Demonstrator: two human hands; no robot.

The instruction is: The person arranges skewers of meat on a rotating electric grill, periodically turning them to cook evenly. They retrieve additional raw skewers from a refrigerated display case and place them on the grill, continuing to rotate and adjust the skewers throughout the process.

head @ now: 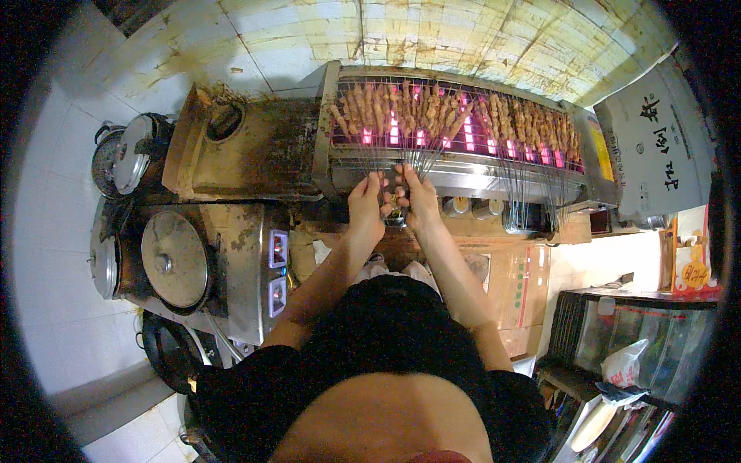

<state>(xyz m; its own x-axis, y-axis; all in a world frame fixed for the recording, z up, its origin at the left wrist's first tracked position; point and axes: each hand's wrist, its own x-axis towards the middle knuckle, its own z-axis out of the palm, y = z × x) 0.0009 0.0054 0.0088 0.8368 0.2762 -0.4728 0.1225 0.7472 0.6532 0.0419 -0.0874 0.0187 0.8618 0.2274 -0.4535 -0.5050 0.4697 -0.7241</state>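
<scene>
A long metal grill (pixel 463 179) glows pink beneath its grate in front of me. Many meat skewers (pixel 431 110) lie across it, their thin metal ends hanging over the front edge. My left hand (pixel 368 202) is closed around the ends of one fanned bunch at the grill's left half. Close beside it, my right hand (pixel 415 194) grips another bunch by its metal ends. The two hands are slightly apart. At the right half of the grill, more meat skewers (pixel 527 124) rest with their ends hanging down, touched by neither hand.
Metal cans (pixel 457 206) and a metal tray (pixel 524 223) stand below the grill's front. To the left are a greasy metal counter (pixel 260 150) and a stove with a lidded pan (pixel 175 260). Cardboard boxes (pixel 515 289) lie low at right; a glass-sided cabinet (pixel 642 335) stands farther right.
</scene>
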